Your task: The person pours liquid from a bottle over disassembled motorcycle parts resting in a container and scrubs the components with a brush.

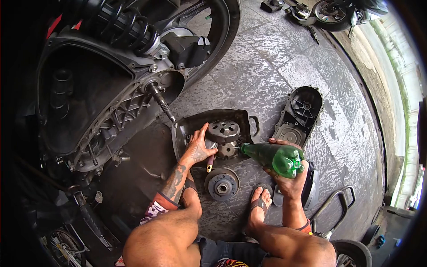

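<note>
A green plastic bottle [271, 155] lies tilted in my right hand [291, 180], its neck pointing left over the dark tray [253, 127]. Thin streaks of liquid seem to run from its mouth. In the tray is a round metal clutch bell [223, 130] with holes in its top, with another metal clutch part [228, 150] below it. My left hand [199, 147] grips the left side of the clutch bell, fingers partly hidden. Under my left thumb a brush-like handle [210, 165], yellow and purple, sticks out. A round pulley [222, 184] lies on the floor in front.
At upper left stands the opened scooter engine case [89, 107] with a protruding shaft [161, 102] and rear wheel [227, 35]. A long black cover [304, 111] lies right of the tray. My feet [260, 200] flank the pulley. A metal bar frame [342, 200] rests at right.
</note>
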